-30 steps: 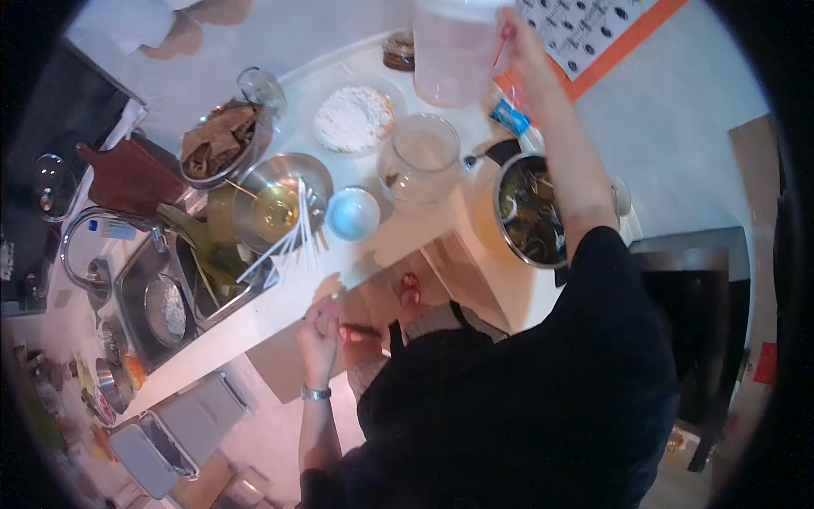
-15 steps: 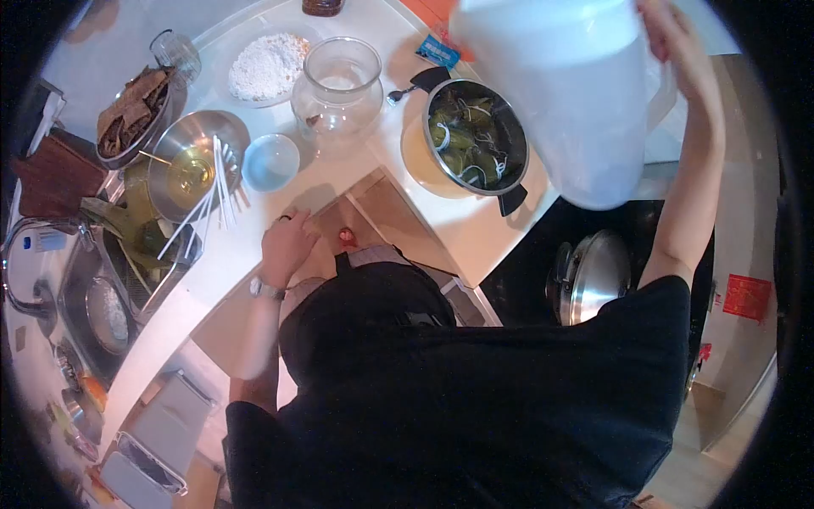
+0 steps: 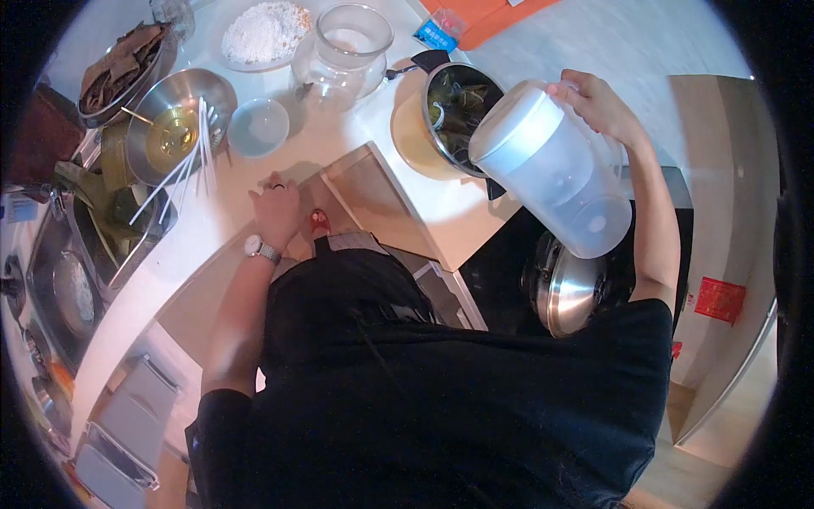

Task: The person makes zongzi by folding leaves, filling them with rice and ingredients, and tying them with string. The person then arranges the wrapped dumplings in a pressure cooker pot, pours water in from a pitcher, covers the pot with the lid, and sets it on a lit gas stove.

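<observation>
My right hand (image 3: 598, 106) is closed around the handle of a translucent plastic pitcher (image 3: 564, 191) with a white lid. The pitcher leans with its lid end over the rim of a pot (image 3: 414, 136). Inside the pot lie leaf-wrapped dumplings (image 3: 462, 106) tied with white string, partly hidden by the pitcher. I cannot make out any liquid flowing. My left hand (image 3: 278, 212), with a ring and a wristwatch, rests at the counter edge above a pulled-out drawer (image 3: 365, 191). Its fingers are stretched out and hold nothing.
A glass jar (image 3: 339, 68), a plate of white powder (image 3: 264, 34), a pale bowl (image 3: 259, 127) and a steel bowl (image 3: 182, 127) with yellow liquid and white sticks stand on the counter. At left is a sink (image 3: 47, 280). A lidded pan (image 3: 572, 293) sits on the black stovetop.
The pitcher has come down and tilted, its lid end now over the pot. My right hand moved with it. My left hand stays by the counter edge; the view has shifted slightly.
</observation>
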The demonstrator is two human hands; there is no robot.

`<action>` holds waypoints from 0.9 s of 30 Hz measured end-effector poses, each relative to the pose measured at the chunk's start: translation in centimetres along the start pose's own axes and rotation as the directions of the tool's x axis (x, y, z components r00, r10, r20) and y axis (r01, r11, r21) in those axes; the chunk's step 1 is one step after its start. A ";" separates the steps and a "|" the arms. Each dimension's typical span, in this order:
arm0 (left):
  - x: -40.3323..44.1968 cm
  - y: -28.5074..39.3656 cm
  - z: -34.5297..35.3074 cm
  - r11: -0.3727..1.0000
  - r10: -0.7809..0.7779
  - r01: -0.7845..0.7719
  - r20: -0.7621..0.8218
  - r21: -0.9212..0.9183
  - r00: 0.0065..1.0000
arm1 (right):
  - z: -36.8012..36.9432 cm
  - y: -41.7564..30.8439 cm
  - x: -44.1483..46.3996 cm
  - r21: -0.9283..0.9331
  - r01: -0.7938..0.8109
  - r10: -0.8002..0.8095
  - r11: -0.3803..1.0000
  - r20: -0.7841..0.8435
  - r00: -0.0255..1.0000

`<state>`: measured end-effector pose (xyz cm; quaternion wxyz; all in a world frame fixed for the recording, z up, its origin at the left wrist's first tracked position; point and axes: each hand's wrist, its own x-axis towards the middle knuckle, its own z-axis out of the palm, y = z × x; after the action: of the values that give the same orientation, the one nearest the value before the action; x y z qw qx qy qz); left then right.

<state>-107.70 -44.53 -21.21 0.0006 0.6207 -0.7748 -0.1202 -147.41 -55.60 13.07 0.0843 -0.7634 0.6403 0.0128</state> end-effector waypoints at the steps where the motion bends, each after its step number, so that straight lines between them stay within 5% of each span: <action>1: 0.0 0.3 -0.3 0.999 -0.002 0.002 0.001 0.036 1.000 | -0.2 -0.1 0.4 -0.013 -0.056 0.057 0.998 0.058 0.997; 6: 0.4 0.7 0.3 0.997 -0.044 0.046 -0.030 0.061 0.999 | -1.5 -2.0 1.9 -0.007 -0.048 0.049 0.999 0.183 0.982; 8: 0.7 1.1 -0.9 0.996 -0.081 0.075 0.185 0.040 0.979 | -1.8 -2.8 2.3 -0.034 -0.017 0.022 0.999 0.161 0.987; 11: 0.3 1.3 -0.5 0.994 -0.086 0.083 0.039 0.070 0.996 | -2.4 -4.3 3.2 -0.065 -0.013 0.028 0.998 0.232 0.972; 14: 0.5 1.6 -1.7 0.993 -0.115 0.114 0.183 0.017 0.976 | -2.9 -5.0 4.3 -0.076 0.008 0.016 0.997 0.305 0.952; 17: 0.3 1.6 -0.5 0.991 -0.129 0.127 0.080 0.040 0.988 | -3.0 -5.4 4.9 -0.110 0.044 -0.008 0.993 0.306 0.952; 24: 0.7 1.6 -0.2 0.986 -0.152 0.159 0.150 -0.039 0.977 | -3.9 -7.3 5.7 -0.120 0.031 0.000 0.992 0.247 0.969; 27: 0.7 1.5 0.0 0.983 -0.170 0.178 0.161 -0.038 0.972 | -4.8 -8.2 6.5 -0.152 -0.004 0.062 0.988 0.380 0.923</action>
<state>-109.33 -44.92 -21.08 -0.0549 0.6745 -0.7117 -0.1885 -138.63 -61.32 17.88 0.1507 -0.7393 0.6215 0.2107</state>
